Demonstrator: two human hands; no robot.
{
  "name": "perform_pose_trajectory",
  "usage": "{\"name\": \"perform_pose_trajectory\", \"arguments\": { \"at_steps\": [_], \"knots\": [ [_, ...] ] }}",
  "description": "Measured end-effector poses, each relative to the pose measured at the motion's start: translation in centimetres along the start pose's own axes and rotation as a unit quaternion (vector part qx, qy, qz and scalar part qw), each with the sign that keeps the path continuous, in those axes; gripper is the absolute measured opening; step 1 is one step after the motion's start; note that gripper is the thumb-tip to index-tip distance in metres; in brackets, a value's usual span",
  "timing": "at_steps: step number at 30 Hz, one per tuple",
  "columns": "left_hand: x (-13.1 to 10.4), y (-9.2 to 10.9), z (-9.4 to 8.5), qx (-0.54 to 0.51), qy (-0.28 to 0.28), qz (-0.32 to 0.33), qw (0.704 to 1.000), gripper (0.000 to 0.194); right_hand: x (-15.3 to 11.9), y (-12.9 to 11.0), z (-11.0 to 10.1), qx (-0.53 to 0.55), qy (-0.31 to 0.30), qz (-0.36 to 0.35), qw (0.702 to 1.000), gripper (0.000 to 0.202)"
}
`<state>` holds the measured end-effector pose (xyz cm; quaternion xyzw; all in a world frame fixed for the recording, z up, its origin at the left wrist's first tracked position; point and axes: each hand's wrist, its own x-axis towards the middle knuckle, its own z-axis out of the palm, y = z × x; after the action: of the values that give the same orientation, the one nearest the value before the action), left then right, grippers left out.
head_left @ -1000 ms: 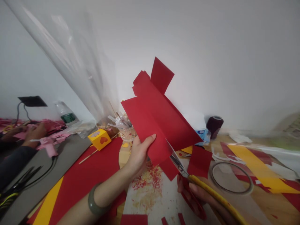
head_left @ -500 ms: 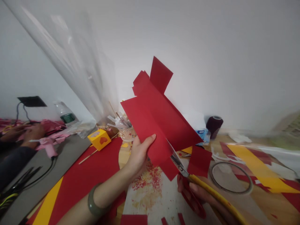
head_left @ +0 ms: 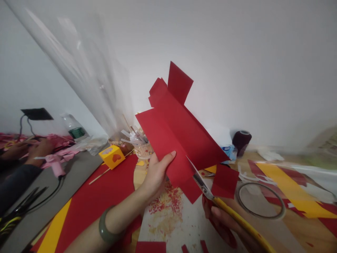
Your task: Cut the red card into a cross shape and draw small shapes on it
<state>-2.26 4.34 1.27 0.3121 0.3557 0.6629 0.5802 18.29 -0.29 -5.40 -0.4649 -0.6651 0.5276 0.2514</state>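
My left hand (head_left: pixel 158 172) pinches a folded red paper piece (head_left: pixel 171 130) with its thumb on the near face, holding it up above the table. Flaps stick out at the top of the paper, and its lower right side spreads wide. My right hand (head_left: pixel 221 218) grips a pair of scissors (head_left: pixel 202 186) with red and yellow handles. The blades reach the paper's lower edge, just right of my left thumb; part of them is hidden behind the paper. Beneath lies a white board (head_left: pixel 160 218) stained red and yellow.
A roll of tape (head_left: pixel 260 200) and yellow paper strips (head_left: pixel 292 189) lie right, a dark thread cone (head_left: pixel 241 142) behind. To the left are a yellow box (head_left: pixel 112 157), a pink glue gun (head_left: pixel 55 165) and a bottle (head_left: pixel 73 126). Another person's hands (head_left: pixel 39 149) work at far left.
The scissors and my right hand have shifted very slightly right and down. The red paper and my left hand stay almost in place.
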Motion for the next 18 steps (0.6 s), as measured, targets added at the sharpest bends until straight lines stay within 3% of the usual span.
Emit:
{"name": "perform_pose_trajectory", "arguments": {
  "at_steps": [7, 11, 18],
  "knots": [
    [-0.1, -0.1, 0.1, -0.011, 0.006, 0.011, 1.000, 0.063, -0.3, -1.8, -0.1, -0.005, -0.020, 0.022, 1.000, 0.065],
    [0.1, -0.1, 0.3, -0.015, 0.004, 0.018, 1.000, 0.068, -0.3, -2.2, 0.1, 0.012, 0.014, 0.026, 1.000, 0.068],
    [-0.1, 0.1, 0.4, -0.017, 0.009, 0.016, 1.000, 0.073, -0.3, -2.5, -0.3, 0.028, -0.034, 0.065, 0.997, 0.066]
  ]
}}
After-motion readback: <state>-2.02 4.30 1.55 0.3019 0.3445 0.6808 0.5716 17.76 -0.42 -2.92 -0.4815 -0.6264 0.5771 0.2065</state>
